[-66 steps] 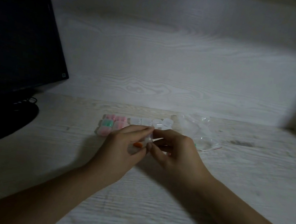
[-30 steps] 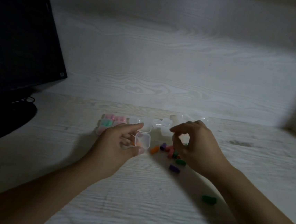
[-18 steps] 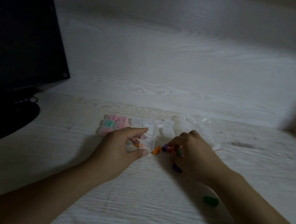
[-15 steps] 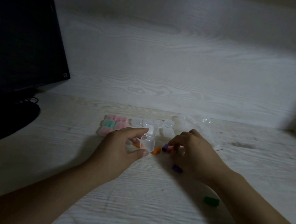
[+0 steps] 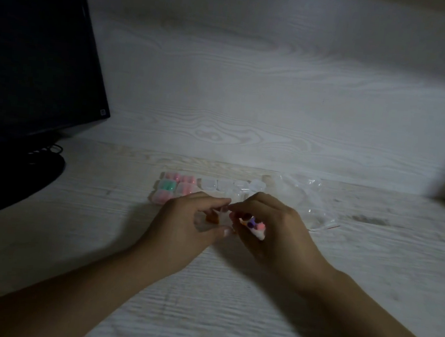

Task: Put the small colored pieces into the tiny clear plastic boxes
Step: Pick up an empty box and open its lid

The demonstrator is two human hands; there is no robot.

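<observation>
My left hand (image 5: 183, 227) holds a tiny clear plastic box (image 5: 220, 217) between thumb and forefinger; orange pieces (image 5: 212, 218) show inside or beside it. My right hand (image 5: 272, 227) is curled right next to it, its fingertips at the box's rim, and it cups several small colored pieces (image 5: 254, 223), purple, pink and orange among them. Behind the hands stand filled boxes (image 5: 174, 188) with pink and green contents and a row of clear boxes (image 5: 225, 186).
A crumpled clear plastic bag (image 5: 302, 200) lies at the back right of the wooden desk (image 5: 230, 305). A black monitor (image 5: 31, 49) on its stand (image 5: 16, 175) with cables fills the left side. A wood-grain wall rises behind.
My right hand has gathered loose pieces from the desk and brought them to the box in my left hand. The green and purple pieces seen on the desk are now hidden under my right arm or taken.
</observation>
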